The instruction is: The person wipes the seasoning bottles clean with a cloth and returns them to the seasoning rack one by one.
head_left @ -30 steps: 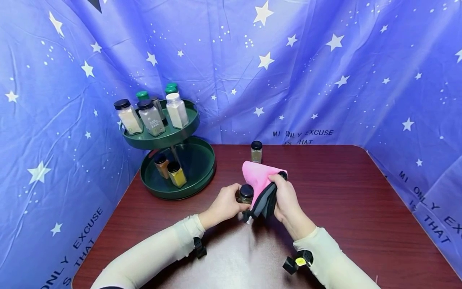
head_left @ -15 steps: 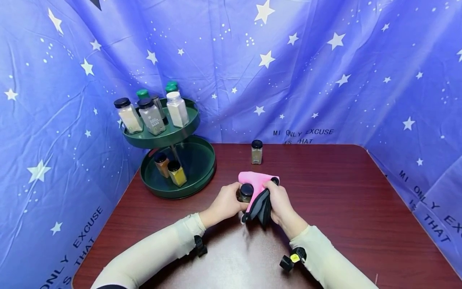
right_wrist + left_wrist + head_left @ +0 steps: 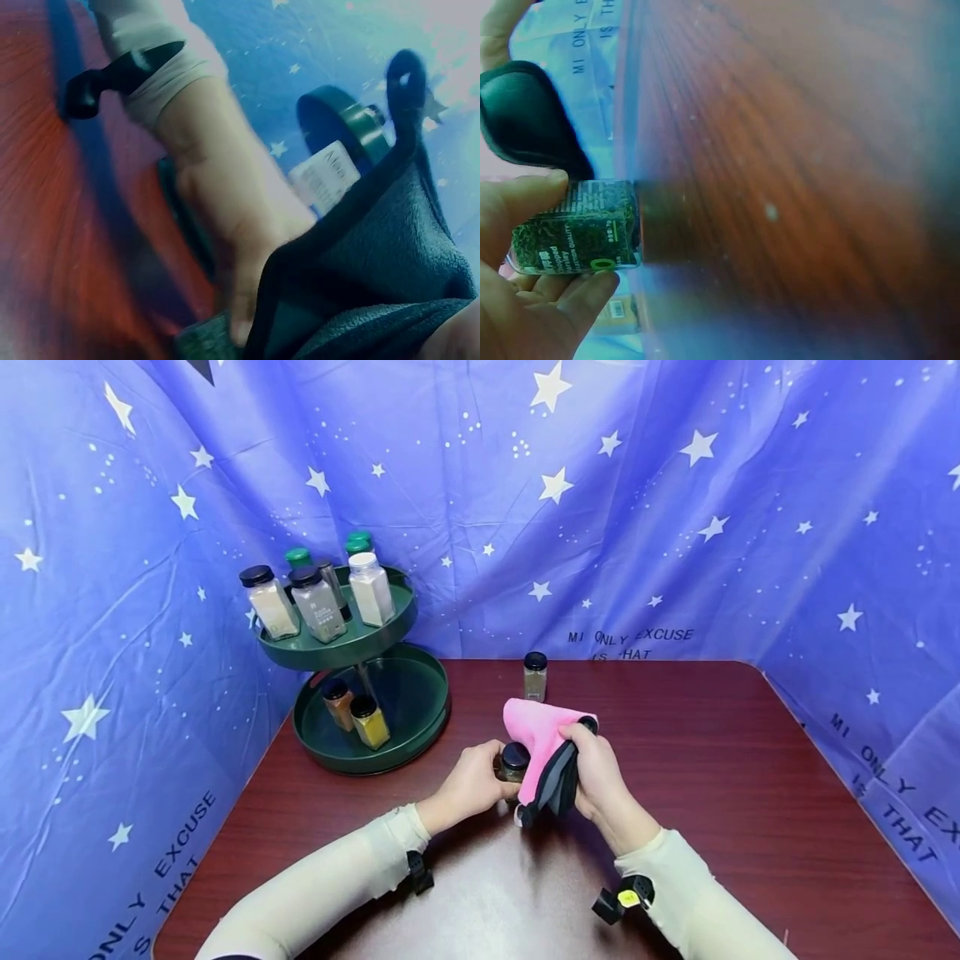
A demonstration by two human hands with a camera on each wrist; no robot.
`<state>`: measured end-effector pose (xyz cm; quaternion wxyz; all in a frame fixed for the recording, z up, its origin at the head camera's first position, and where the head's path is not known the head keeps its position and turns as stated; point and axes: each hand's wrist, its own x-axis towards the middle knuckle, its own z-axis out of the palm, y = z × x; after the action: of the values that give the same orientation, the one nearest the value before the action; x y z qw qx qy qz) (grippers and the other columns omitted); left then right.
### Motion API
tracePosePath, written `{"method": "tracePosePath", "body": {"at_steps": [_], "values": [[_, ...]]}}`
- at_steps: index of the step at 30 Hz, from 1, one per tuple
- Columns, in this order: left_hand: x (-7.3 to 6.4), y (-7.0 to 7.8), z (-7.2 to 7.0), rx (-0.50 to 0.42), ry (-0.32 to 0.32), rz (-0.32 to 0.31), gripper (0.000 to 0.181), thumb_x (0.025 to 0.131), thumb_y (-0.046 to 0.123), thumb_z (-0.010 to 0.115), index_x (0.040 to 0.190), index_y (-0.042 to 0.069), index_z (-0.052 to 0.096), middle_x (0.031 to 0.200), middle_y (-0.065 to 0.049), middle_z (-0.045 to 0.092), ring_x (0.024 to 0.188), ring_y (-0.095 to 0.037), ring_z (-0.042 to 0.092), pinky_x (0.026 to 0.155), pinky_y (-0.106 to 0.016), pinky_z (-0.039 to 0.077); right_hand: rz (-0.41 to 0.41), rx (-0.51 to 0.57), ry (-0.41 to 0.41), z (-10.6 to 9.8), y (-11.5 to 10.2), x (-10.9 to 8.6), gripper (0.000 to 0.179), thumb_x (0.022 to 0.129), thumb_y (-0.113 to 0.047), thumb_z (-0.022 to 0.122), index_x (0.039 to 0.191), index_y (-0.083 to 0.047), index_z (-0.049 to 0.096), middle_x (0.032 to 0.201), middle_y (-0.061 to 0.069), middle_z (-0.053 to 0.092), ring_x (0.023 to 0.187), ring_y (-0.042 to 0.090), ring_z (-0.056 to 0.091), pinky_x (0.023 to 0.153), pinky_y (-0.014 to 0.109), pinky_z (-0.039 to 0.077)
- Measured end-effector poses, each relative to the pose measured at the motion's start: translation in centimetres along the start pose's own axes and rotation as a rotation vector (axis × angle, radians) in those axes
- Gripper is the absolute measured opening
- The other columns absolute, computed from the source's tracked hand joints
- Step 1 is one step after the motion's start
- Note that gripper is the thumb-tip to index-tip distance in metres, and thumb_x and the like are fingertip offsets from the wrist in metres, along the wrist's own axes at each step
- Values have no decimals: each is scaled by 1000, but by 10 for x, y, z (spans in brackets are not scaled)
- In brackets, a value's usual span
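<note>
In the head view my left hand (image 3: 476, 781) grips a spice jar (image 3: 514, 760) with a black lid, upright just above the table. Green chopped leaves fill that jar (image 3: 581, 225) in the left wrist view, and its label reads in part "chopped". My right hand (image 3: 596, 772) holds a bunched cleaning cloth (image 3: 532, 731), pink on one face and grey on the other with black edging. The cloth lies along the jar's right side and seems to touch it. In the right wrist view a white tag (image 3: 326, 176) and a corner loop of the cloth show, while most of the jar is hidden.
A two-tier green turntable rack (image 3: 371, 760) stands at the left. Several jars are on its upper tier; an orange one (image 3: 338, 703) and a yellow one (image 3: 370, 722) are below. Behind the cloth stands another black-lidded jar (image 3: 535, 677). A starry curtain (image 3: 480, 485) surrounds the table (image 3: 712, 777).
My right hand moved the cloth left and toward me over the jar, then back right and away, about where it started. My left hand has kept hold of the jar, nearly still.
</note>
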<state>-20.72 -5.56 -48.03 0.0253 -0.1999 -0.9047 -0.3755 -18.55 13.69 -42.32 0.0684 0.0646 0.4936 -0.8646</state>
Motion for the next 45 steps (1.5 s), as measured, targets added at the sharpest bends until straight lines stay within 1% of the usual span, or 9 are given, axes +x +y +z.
{"method": "tracePosePath", "body": {"at_steps": [7, 12, 17, 21, 27, 31, 36, 41, 45], "values": [[3, 0, 1, 29, 12, 17, 39, 73, 27, 91, 100, 12, 67, 88, 4, 72, 77, -7, 63, 71, -22, 52, 101, -93, 72, -8, 22, 11, 22, 98, -12, 49, 76, -10, 53, 59, -5, 59, 51, 7, 59, 53, 24, 52], [0, -1, 0, 17, 14, 9, 39, 72, 27, 91, 99, 12, 66, 87, 4, 73, 78, -7, 65, 72, -23, 53, 51, -41, 70, -1, 15, 5, 20, 98, -13, 49, 80, -8, 56, 64, -2, 64, 57, 9, 62, 56, 26, 54], [-1, 0, -3, 19, 23, 5, 38, 72, 27, 91, 96, 12, 66, 87, 3, 73, 80, -8, 65, 72, -23, 52, 10, 43, 9, 4, -4, -1, 21, 101, -11, 45, 85, -9, 58, 72, -2, 67, 64, 10, 66, 61, 26, 55], [1, 1, -5, -5, 14, 14, 38, 72, 25, 92, 97, 12, 66, 88, 3, 73, 80, -8, 64, 71, -23, 52, -12, 17, -26, 4, -15, -1, 23, 102, -9, 44, 85, -10, 59, 72, -2, 68, 65, 9, 67, 62, 25, 55], [3, -1, -7, -46, -48, 5, 43, 69, 22, 94, 101, 12, 67, 91, 4, 73, 83, -8, 64, 76, -24, 52, -26, -53, -11, -1, -21, 0, 21, 101, -11, 48, 84, -11, 60, 70, -3, 67, 63, 9, 66, 61, 25, 55], [7, -2, -11, -80, -94, 0, 46, 68, 18, 94, 105, 11, 68, 93, 4, 72, 87, -10, 64, 82, -28, 52, -31, -61, -5, -3, -22, 1, 23, 102, -10, 47, 82, -11, 59, 69, -3, 66, 62, 9, 66, 61, 25, 55], [10, 1, -16, -79, -118, -20, 52, 68, 16, 93, 113, 9, 67, 100, 0, 73, 94, -15, 65, 88, -32, 52, -35, -65, 1, -6, -23, 3, 23, 102, -11, 47, 82, -12, 59, 69, -4, 67, 62, 8, 66, 61, 24, 55], [7, 7, -15, -8, -53, -48, 63, 70, 34, 94, 117, 7, 62, 108, -4, 69, 99, -18, 65, 90, -33, 53, -32, -63, 9, -7, -24, 4, 24, 103, -12, 47, 82, -12, 59, 68, -4, 67, 62, 8, 66, 61, 23, 55], [2, 10, -8, 45, 9, -89, 70, 69, 49, 92, 113, 6, 57, 103, -5, 60, 93, -17, 60, 84, -30, 52, -27, -60, 8, -8, -24, 4, 24, 103, -12, 47, 82, -12, 59, 68, -4, 67, 62, 8, 66, 61, 23, 55]]}}
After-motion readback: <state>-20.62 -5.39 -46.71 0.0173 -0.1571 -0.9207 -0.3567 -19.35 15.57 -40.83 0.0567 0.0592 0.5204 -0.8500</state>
